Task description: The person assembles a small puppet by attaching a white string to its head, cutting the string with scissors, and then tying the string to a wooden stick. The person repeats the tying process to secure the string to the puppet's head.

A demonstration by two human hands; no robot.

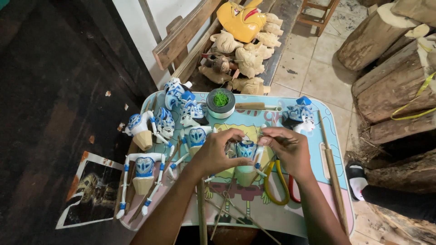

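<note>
My left hand (217,153) and my right hand (287,149) meet over a small blue-and-white painted wooden puppet body (246,154), each gripping its upper part from one side. The body's pale wooden base hangs below my fingers, above a small tray table (318,190) with a cartoon print. Thin white-and-blue puppet arms dangle from the body near my right wrist.
Several blue-and-white puppet heads and bodies (169,119) lie at the table's left, another head (299,114) at the right. A tape roll with green string (220,102), bamboo sticks (334,172) and yellow-handled scissors (277,181) are there too. Unpainted carved heads (247,59) and logs (390,77) stand behind.
</note>
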